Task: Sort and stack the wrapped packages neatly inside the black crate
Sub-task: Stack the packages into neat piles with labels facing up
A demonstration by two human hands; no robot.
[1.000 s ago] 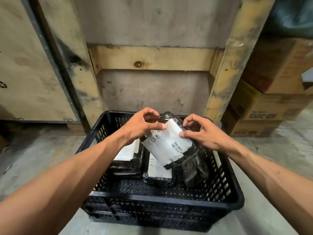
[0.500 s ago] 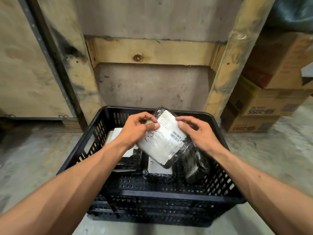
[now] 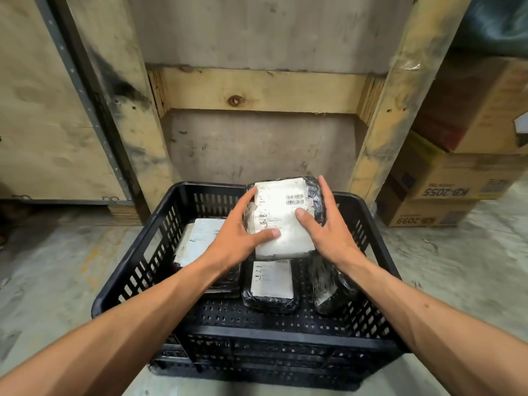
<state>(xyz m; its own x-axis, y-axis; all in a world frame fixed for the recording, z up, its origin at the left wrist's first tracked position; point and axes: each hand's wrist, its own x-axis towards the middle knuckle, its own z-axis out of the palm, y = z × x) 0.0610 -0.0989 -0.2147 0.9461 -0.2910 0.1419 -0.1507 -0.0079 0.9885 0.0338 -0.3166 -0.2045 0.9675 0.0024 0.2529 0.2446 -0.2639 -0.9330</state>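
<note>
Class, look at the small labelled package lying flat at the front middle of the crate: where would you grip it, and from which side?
Probably from above, pinching the long side edges of the small package: it lies label-up, with gaps either side.

A storeroom or warehouse: bare concrete floor (image 3: 43,270), rough timber crate frame (image 3: 257,90), stacked cardboard cartons (image 3: 457,178) with printed codes, and a black plastic crate (image 3: 137,252) of labelled parcels.

A: The black perforated plastic crate (image 3: 134,252) looks matt, while the black wrapped package with a white paper label (image 3: 281,215) has glossy, crinkled film.

B: Behind, the pale knotted wooden beam (image 3: 257,91) looks rough and stained; the brown cardboard boxes (image 3: 457,178) are dull, and the grey concrete floor (image 3: 57,267) is scuffed.
</note>
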